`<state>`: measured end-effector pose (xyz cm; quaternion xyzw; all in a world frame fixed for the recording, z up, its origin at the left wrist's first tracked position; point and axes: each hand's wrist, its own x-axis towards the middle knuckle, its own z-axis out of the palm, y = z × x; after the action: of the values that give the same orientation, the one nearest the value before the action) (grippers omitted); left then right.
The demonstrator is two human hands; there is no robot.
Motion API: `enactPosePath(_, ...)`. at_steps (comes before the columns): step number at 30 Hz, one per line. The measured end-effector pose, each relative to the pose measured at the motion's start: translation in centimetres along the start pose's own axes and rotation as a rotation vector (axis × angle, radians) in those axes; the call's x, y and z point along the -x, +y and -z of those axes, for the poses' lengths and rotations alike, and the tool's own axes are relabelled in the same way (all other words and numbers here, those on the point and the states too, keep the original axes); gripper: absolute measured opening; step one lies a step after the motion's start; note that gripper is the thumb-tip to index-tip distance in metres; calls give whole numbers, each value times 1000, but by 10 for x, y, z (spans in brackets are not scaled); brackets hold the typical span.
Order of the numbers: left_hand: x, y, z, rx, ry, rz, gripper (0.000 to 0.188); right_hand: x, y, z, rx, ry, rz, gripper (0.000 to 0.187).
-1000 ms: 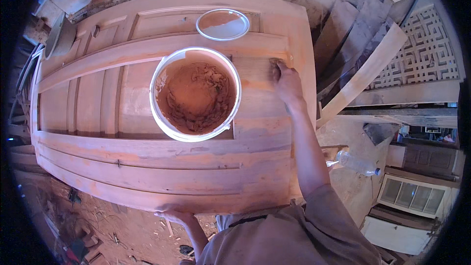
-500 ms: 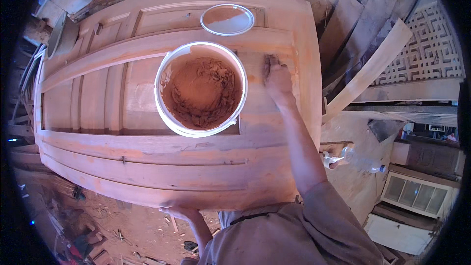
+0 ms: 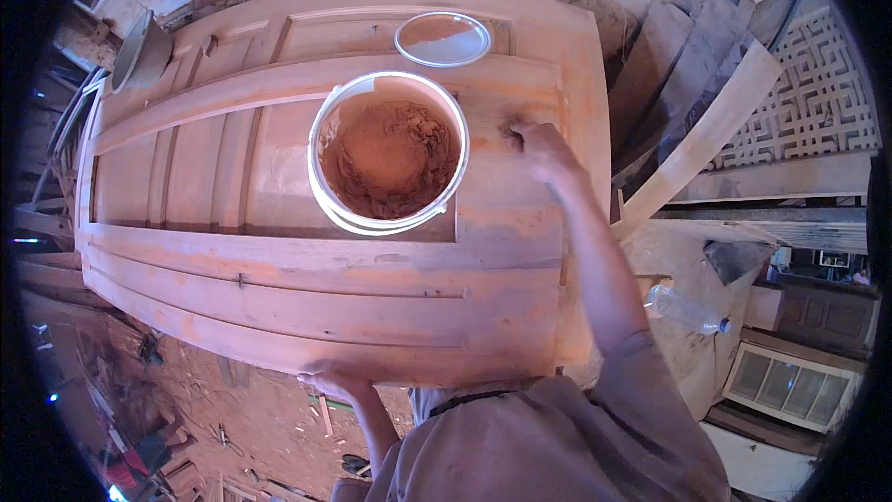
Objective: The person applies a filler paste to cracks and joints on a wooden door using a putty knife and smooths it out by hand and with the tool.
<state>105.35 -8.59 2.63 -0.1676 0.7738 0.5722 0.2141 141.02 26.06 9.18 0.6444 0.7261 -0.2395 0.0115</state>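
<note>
Right hand point(image 3: 546, 151): fingers curled in, pinching a small, blurred dark wad point(image 3: 512, 130) at the upper face of a panelled wooden door point(image 3: 372, 255). Door: laid flat before the person, long axis running left to right. Left hand point(image 3: 336, 381): at the door's near edge; how far open, cannot tell. White bucket point(image 3: 314, 156): on the door, mouth upward, containing reddish-brown paste point(image 3: 383, 163). Round lid point(image 3: 444, 43): on the door, beyond the bucket. Clear bottle point(image 3: 686, 310): right of the door, blue cap pointing right.

on the door point(image 3: 279, 302), a bucket point(image 3: 334, 209) with paste point(image 3: 381, 163) inside; far of it, a lid point(image 3: 460, 48); to the right, a bottle point(image 3: 686, 309) near, a lattice point(image 3: 801, 98) far.
</note>
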Motion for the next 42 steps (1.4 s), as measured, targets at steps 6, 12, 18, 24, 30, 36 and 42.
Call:
enactPosePath(6,25,18,-16,-149,9,1,79,-33,62,26,82,97,445,35)
enactPosePath(12,3,2,-11,58,13,44,81,-39,79,66,351,-195,256,36)
enactPosePath(18,-7,-19,0,-178,-27,-195,72,3,89,104,120,-52,157,34)
enactPosePath(24,-23,-40,19,-557,-6,-350,63,60,-68,139,-172,16,465,39)
enactPosePath(30,-23,-35,15,-132,-16,-221,68,45,-197,103,415,-309,565,31)
enactPosePath(36,-2,-14,-6,145,-23,-65,72,2,-205,59,718,-266,578,27)
enactPosePath(42,-18,-30,8,96,36,-253,69,16,-227,93,782,-402,476,28)
